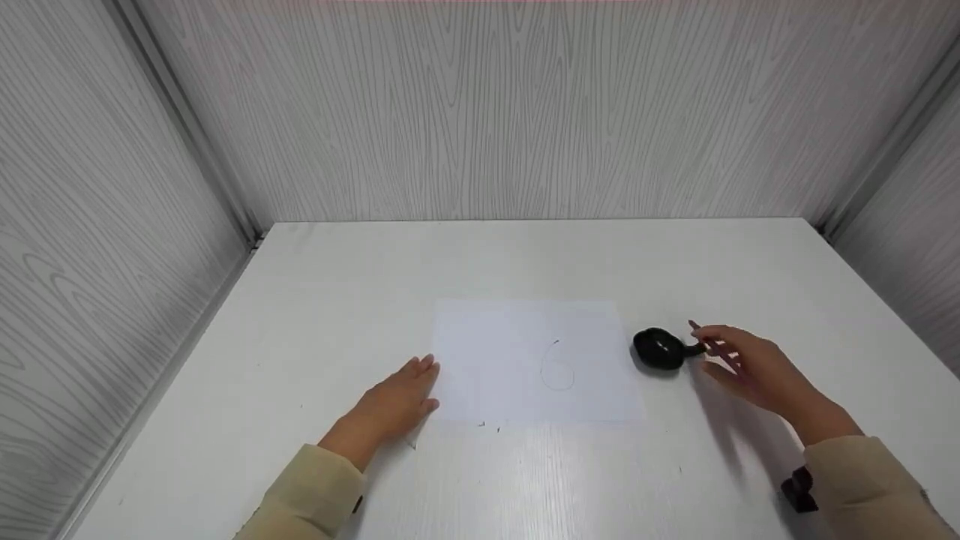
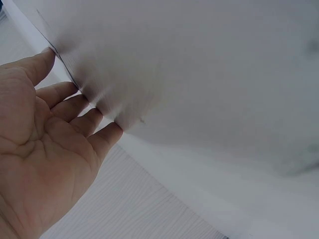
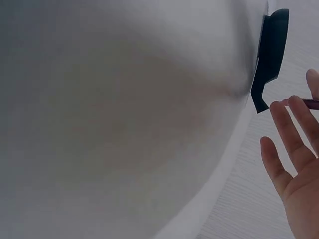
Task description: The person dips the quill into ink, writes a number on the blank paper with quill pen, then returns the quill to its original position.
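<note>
A sheet of white paper lies on the table with a thin, 6-shaped line on it. My left hand rests at the paper's left edge; its fingers are extended, the tips against the table in the left wrist view. To the paper's right sits a glossy black rounded object with a short handle, like a small pan. My right hand holds a slim reddish-brown pencil between thumb and fingers. Its fingertips are at the end of the black handle; whether they touch it I cannot tell.
The white table is bounded by grey wood-grain panels at the back and both sides. Small dark specks lie just below the paper. A black strap piece shows at the right cuff.
</note>
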`<state>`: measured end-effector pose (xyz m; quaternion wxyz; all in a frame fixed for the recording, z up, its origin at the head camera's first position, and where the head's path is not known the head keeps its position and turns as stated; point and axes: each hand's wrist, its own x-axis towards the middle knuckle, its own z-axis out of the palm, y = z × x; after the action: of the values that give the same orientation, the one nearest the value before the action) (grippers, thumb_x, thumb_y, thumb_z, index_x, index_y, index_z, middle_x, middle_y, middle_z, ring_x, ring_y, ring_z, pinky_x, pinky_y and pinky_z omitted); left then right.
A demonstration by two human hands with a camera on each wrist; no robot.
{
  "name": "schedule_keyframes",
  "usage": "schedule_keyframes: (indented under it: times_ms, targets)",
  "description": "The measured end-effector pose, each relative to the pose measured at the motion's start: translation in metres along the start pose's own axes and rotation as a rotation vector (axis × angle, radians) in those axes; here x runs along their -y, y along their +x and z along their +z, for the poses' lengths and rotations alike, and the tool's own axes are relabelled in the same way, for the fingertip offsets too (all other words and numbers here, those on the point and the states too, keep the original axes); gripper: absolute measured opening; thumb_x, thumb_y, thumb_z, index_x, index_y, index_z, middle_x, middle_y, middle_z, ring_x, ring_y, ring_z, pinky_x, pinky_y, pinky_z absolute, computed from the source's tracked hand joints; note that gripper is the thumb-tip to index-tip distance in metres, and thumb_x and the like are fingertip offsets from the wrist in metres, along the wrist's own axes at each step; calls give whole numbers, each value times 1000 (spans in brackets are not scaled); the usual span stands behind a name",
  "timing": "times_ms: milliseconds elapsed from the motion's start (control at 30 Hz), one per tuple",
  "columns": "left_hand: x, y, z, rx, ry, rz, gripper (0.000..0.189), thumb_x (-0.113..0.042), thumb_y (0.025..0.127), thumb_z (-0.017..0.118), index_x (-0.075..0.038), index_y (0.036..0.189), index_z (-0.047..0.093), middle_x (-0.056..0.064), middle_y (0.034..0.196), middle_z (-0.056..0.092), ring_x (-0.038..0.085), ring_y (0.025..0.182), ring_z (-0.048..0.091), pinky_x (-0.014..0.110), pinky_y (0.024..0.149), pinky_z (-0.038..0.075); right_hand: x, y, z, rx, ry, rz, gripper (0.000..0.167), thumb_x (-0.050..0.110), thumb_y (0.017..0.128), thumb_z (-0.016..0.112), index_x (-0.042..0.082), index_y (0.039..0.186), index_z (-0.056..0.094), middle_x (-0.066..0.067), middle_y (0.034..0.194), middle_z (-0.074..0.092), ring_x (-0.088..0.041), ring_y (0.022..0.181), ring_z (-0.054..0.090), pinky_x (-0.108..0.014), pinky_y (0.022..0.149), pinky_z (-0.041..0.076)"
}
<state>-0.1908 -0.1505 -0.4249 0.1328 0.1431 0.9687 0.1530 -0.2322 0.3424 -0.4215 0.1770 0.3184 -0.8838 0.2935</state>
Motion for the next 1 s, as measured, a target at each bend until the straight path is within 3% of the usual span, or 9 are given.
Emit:
schedule_keyframes:
  times_ms: [100,200,267,333,467,633,900,1000]
  targets:
    - [1,0,0,-5,-5,9,59,-26,99,53,-2,148,31,9,156,22,28,143,15,50,112,20,1,-3,-6,109,-205,31,58,-3,76,77,12,127,54,-6,114,62,-16,70,62,-21,52,44]
    - [2,-2,1,-16,0,27,58,-26,99,53,-2,147,32,10,155,23,28,143,16,49,112,21,1,-4,-9,228,-304,97,61,-2,79,73,19,131,49,-5,122,56,-9,53,47,-23,47,39]
    - [3,-2,1,-24,3,39,58,-27,99,53,-2,147,32,10,155,23,28,143,17,49,112,21,1,-5,-10,282,-348,113,65,-8,77,71,19,132,48,-6,126,53,-9,53,43,-27,49,41]
    - [3,-3,2,-30,4,46,58,-27,99,53,-1,147,33,10,155,24,28,142,17,49,112,22,0,-6,-10,313,-392,98,70,-12,73,71,19,132,49,-7,129,52,-14,57,49,-33,54,47]
    - [3,-2,1,-30,7,41,58,-27,99,53,-1,147,32,11,155,24,29,142,17,49,112,22,0,-8,-9,337,-454,28,74,-15,68,73,16,131,52,-8,128,54,-20,67,56,-44,68,53]
    - [1,-2,0,-22,18,31,58,-27,99,52,-1,147,32,11,155,23,29,142,17,49,112,22,0,-10,-9,335,-445,-25,72,-17,65,74,13,128,55,-8,123,57,-15,62,53,-39,64,53]
    - [1,-3,0,-12,20,33,58,-27,100,52,-1,148,31,11,155,23,28,143,16,48,112,21,-1,-13,-6,362,-469,-53,58,-12,75,70,12,125,56,-11,120,59,-28,87,63,-46,71,55]
    - [2,-2,1,-12,24,38,58,-27,100,51,0,147,31,12,155,23,29,143,16,48,112,21,0,-13,-5,361,-474,-52,55,-10,76,69,13,125,56,-11,120,59,-29,85,64,-46,70,54]
